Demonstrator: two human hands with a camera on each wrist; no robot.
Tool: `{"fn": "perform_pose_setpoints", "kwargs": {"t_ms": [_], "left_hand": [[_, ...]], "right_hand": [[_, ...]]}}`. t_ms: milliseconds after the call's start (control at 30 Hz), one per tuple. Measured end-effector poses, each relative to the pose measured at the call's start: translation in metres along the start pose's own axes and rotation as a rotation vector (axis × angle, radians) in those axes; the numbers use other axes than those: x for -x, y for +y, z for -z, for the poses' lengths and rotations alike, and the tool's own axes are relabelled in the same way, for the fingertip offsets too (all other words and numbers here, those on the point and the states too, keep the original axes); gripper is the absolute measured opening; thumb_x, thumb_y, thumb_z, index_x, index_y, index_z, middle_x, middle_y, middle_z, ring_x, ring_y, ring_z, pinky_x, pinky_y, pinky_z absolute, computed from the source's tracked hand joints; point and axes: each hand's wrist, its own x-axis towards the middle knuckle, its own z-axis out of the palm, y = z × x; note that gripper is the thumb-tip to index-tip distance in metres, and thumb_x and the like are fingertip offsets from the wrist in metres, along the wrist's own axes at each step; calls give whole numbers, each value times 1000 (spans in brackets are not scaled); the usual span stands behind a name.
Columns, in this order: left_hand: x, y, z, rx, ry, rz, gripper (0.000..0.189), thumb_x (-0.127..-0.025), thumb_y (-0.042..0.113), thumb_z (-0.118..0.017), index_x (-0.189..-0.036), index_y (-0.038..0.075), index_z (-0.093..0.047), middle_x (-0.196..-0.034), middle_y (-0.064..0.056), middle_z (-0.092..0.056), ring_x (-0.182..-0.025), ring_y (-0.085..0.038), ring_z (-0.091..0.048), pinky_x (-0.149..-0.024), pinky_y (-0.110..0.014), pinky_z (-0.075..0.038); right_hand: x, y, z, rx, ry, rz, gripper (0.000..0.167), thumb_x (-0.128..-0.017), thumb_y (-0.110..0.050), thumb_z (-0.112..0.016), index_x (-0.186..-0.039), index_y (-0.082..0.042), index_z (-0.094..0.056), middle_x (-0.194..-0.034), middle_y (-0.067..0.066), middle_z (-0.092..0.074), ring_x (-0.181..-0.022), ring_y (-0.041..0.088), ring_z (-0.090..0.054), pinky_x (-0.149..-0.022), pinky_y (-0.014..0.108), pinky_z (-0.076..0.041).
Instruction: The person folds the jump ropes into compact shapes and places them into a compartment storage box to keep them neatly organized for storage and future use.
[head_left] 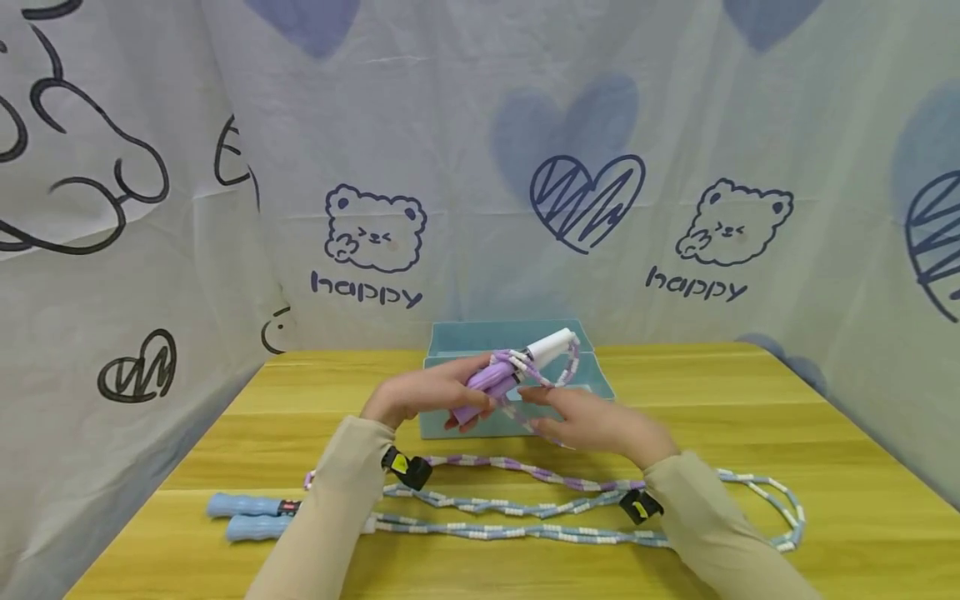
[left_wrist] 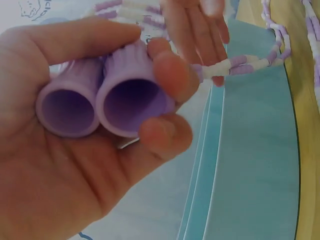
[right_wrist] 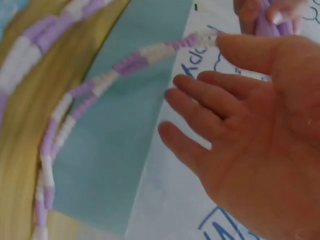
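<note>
My left hand (head_left: 423, 392) grips the two purple handles (head_left: 486, 386) of a beaded jump rope side by side, held up over the light-blue box (head_left: 457, 425). Their hollow ends face the left wrist view. Purple-and-white beaded rope (right_wrist: 132, 62) is looped around the handles near their white upper part (head_left: 551, 346), and more of it hangs down to the table. My right hand (head_left: 592, 421) is just right of the handles, palm toward them, fingers extended. In the right wrist view its topmost fingertip overlaps the rope.
A second jump rope lies across the wooden table (head_left: 750, 400) in front of the box, its blue handles (head_left: 255, 527) at the left and its blue-and-white beaded rope (head_left: 487, 532) reaching right. A printed cloth (head_left: 480, 242) hangs behind the table.
</note>
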Motion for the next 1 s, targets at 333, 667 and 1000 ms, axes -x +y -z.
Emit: {"fn": "perform_pose_setpoints", "kwargs": {"t_ms": [333,667,1000], "left_hand": [[-2,-2,-1,93,-54,-34,55,-95,12,-59,-145,15,-37,-94,-28,-60,-70,-29,-62,-71,-44,-55],[-4,-8,0,-54,128,9,57,-95,12,-59,-146,18,-34,-97,-16,-57,-63,-22,-52,-63,-41,-50],[-13,-16,-4,-474,219,111,44,-94,5,-61,-134,5,-42,-99,-11,-59,-73,-19,-56,-67,-34,-52]], "right_hand": [[-7,-5,-7,-178,33,44,23,-99,-28,-60,-110,-9,-66,-78,2,-68,-65,12,-60,-61,29,-49],[2,-13,-3,-213,-68,-36,25,-105,-29,-47,-98,-13,-65,-64,4,-63,-48,33,-58,-54,36,-54],[18,-30,17,-320,-319,-38,24,-101,-29,-56,-91,-19,-75,-57,9,-64,-35,14,-47,-41,30,-48]]}}
